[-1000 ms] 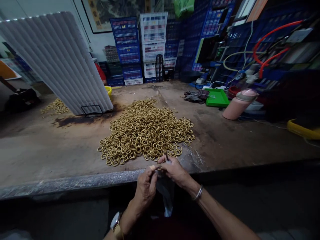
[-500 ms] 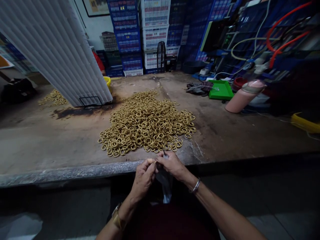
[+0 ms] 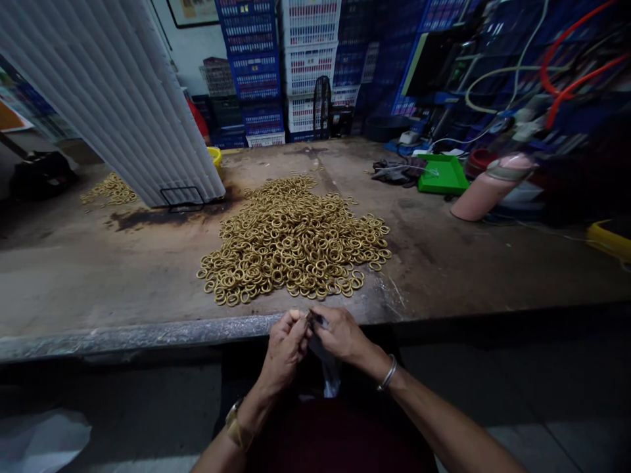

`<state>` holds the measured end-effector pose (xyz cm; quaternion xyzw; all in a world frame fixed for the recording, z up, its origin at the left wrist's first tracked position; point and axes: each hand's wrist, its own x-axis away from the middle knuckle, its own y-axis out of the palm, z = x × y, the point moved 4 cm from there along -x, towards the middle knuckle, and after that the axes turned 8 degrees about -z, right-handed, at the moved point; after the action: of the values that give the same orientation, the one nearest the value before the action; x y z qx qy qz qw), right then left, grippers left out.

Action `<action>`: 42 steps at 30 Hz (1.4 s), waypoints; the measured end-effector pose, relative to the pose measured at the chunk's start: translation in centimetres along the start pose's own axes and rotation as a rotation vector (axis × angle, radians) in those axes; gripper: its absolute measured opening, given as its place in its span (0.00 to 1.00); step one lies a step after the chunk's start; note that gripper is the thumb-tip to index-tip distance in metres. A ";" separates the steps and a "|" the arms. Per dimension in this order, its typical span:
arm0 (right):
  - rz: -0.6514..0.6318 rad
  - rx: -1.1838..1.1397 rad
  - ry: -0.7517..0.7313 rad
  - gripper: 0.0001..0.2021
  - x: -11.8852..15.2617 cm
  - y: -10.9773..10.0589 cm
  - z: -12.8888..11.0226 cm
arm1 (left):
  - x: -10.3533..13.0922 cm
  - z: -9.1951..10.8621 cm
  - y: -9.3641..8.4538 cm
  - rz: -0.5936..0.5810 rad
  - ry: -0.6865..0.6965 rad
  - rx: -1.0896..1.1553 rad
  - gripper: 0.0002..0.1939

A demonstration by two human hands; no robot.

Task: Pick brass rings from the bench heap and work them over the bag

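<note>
Many gold-coloured rings [image 3: 300, 243] lay heaped on the counter [image 3: 444, 269], the nearest of them just beyond the person's hands. The left hand [image 3: 283, 345] and the right hand [image 3: 342, 335] met at the near edge. The left grip was pinched on a small golden piece [image 3: 309, 316], mostly covered, with too little of it showing to tell its shape. The right grip was curled in against the same spot; whether it held that piece or something else could not be told. A gold-coloured band [image 3: 239, 428] circled the left wrist and a metal bracelet [image 3: 388, 373] the right, while a pale strip of material [image 3: 331, 378] hung below the hands. Left of the heap stood a ribbed white panel [image 3: 133, 98], with a smaller batch of rings [image 3: 111, 189] beside its foot. Farther back, to the right, were a crumpled dark bundle [image 3: 394, 171], a green tray [image 3: 444, 174] and a pink bottle [image 3: 486, 194]. Blue crates [image 3: 254, 75] and white crates [image 3: 310, 69] rose in stacks past the far edge.
</note>
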<state>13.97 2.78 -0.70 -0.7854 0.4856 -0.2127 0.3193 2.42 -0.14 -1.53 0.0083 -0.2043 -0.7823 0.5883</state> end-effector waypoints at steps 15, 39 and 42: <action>0.050 0.348 0.140 0.09 -1.3 -1.2 1.4 | 1.2 0.1 0.6 -0.059 -0.044 0.247 0.12; 0.086 0.036 -0.019 0.08 -2.8 -1.7 0.8 | -1.0 0.5 -1.9 0.119 0.056 0.198 0.13; -0.057 -0.211 -0.065 0.08 -1.9 -1.9 -0.5 | -1.2 1.1 -2.0 0.155 0.079 -0.039 0.18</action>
<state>14.02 4.92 0.92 -0.8346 0.4725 -0.1438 0.2441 0.66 1.81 -1.42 0.0122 -0.1658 -0.7374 0.6547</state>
